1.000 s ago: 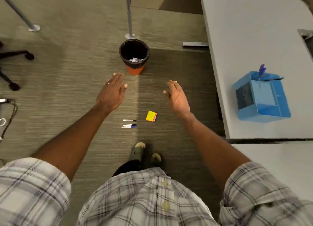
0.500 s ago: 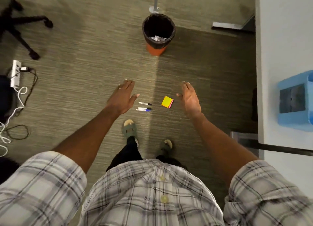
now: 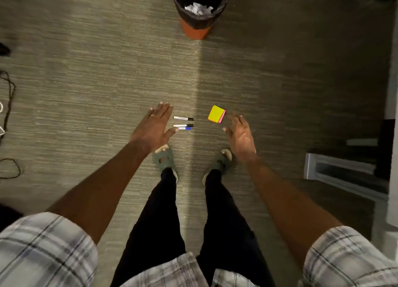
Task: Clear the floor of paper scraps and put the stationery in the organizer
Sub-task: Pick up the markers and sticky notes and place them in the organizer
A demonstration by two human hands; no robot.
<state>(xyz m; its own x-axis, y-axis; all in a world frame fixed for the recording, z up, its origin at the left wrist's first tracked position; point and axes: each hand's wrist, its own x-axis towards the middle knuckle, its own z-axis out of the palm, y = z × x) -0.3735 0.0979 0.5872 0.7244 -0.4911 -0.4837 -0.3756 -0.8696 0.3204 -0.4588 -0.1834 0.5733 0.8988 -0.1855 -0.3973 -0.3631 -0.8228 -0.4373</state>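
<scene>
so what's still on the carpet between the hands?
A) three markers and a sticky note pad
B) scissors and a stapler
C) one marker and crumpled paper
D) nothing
A: three markers lie beside the left hand, and the sticky note pad lies just ahead of the right hand.

Carpet (image 3: 86, 71): markers (image 3: 183, 123), sticky notes (image 3: 216, 114), bin (image 3: 199, 13)

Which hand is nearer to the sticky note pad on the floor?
Right. The right hand is just beside the sticky note pad; the left hand is beyond the markers.
</scene>
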